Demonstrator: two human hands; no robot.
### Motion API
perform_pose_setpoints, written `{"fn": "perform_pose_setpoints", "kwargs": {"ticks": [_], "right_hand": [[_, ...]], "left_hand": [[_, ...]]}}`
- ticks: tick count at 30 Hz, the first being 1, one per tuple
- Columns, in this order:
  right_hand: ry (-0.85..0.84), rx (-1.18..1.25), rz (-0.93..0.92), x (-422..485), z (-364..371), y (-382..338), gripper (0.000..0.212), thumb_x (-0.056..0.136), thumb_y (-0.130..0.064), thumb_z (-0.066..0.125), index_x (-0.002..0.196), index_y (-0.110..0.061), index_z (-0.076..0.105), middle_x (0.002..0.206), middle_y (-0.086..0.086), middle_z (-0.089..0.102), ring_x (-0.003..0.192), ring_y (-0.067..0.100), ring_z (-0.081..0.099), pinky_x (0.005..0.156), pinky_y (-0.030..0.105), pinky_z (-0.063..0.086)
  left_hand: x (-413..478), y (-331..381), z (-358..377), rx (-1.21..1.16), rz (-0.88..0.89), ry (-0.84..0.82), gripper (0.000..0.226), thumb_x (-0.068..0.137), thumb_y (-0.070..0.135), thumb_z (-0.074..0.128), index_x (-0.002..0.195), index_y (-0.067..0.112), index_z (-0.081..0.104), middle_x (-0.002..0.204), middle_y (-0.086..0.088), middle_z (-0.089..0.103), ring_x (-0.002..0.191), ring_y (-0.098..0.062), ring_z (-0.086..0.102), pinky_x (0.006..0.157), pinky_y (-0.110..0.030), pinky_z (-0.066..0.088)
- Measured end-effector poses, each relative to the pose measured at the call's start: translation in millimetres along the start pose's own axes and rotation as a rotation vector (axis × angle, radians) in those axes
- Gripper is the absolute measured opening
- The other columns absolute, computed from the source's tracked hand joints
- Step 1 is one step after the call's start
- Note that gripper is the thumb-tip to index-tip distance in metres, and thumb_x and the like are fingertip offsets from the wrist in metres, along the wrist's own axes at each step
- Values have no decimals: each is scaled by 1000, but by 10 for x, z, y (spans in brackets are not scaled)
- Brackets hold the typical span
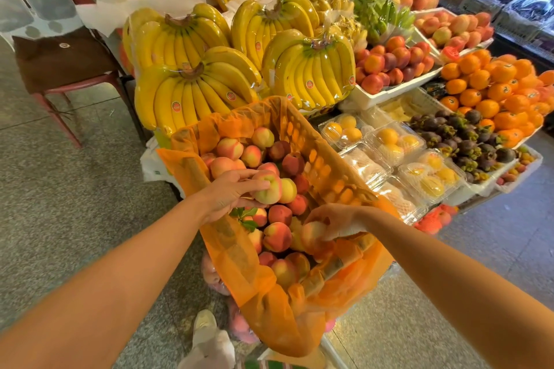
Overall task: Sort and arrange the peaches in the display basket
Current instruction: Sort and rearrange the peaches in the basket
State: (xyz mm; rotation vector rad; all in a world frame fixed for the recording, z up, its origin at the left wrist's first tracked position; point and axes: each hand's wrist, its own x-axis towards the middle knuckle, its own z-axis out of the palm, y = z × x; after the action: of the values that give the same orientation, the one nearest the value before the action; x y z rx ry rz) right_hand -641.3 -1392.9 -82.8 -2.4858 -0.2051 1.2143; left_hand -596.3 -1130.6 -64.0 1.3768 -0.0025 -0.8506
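Both grips are down in the display basket [329, 165], each one closed around a peach. Left hand [230, 192] curls its fingers over a pale green and pink peach [267, 190] on top of the pile near the middle of the basket. Right hand [338, 219] wraps around a pink peach [313, 234] at the near right side, close to the basket wall. More peaches [278, 214] fill the basket from its far end to its near end, and some green leaves [244, 217] lie between them. An orange mesh liner [248, 272] covers the basket walls and hangs over the rim. Behind the basket stand wrapped banana bunches [195, 93]. To the right are clear boxes of yellow fruit [389, 141], then dark mangosteens [461, 135] and oranges [491, 87].
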Motion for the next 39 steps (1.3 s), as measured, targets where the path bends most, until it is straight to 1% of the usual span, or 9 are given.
{"fn": "perform_pose_setpoints", "kwargs": {"ticks": [8,15,18,20,22,27,31,35,39], "right_hand": [[-97,-113,56,204,229,80,49,86,-12,62,128,-34,50,126,-2,51,112,25,53,91,45,52],[-91,-32,28,160,168,-12,43,92,-22,59,134,-28,52,130,-2,51,119,21,50,98,39,47],[41,362,-90,29,-11,-107,52,91,-35,64,139,-26,46,135,-11,48,125,13,46,106,33,40],[122,698,-209,-42,-115,-175,57,88,-33,68,140,-30,45,135,-10,51,124,11,50,101,28,44],[164,795,-307,-69,-174,-254,64,84,-27,71,141,-30,43,136,-6,52,122,12,54,98,31,50],[289,617,-390,0,-198,-410,56,80,-23,79,130,-26,55,128,-4,54,115,15,56,100,38,49],[211,520,-300,-22,-204,-320,54,78,-29,79,126,-31,54,130,-1,51,116,18,54,101,38,46],[33,24,-165,41,-37,-298,61,74,-28,81,127,-23,51,118,-1,53,106,21,54,89,38,50],[-49,-199,-138,43,45,-307,58,75,-24,75,127,-25,50,107,-4,52,96,20,53,73,32,50]], "left_hand": [[67,-42,-49,18,-49,-53,46,83,20,70,126,9,59,122,-14,65,111,-25,64,89,-42,56],[103,-72,-21,29,-74,-82,53,80,21,73,127,4,55,130,-11,60,113,-26,64,94,-49,52],[100,-65,8,13,-85,-114,55,79,21,71,128,4,54,130,-12,59,114,-25,63,91,-44,55],[101,-54,48,4,-95,-123,52,80,20,70,127,5,54,127,-13,61,113,-25,63,89,-42,56],[106,-42,98,-1,-101,-125,38,86,17,66,122,6,56,122,-14,64,112,-25,64,89,-42,56],[55,32,229,40,-57,-140,17,94,18,59,107,8,61,104,-10,70,104,-23,67,87,-37,57],[73,26,156,364,43,55,28,92,32,62,115,17,55,110,-4,66,103,-18,66,78,-31,57],[66,-82,-55,720,274,244,14,90,37,62,99,27,65,104,7,65,100,-10,60,85,-35,49],[-11,-183,-175,985,334,338,40,72,65,43,90,38,66,96,15,67,107,-13,56,105,-42,33]]}}
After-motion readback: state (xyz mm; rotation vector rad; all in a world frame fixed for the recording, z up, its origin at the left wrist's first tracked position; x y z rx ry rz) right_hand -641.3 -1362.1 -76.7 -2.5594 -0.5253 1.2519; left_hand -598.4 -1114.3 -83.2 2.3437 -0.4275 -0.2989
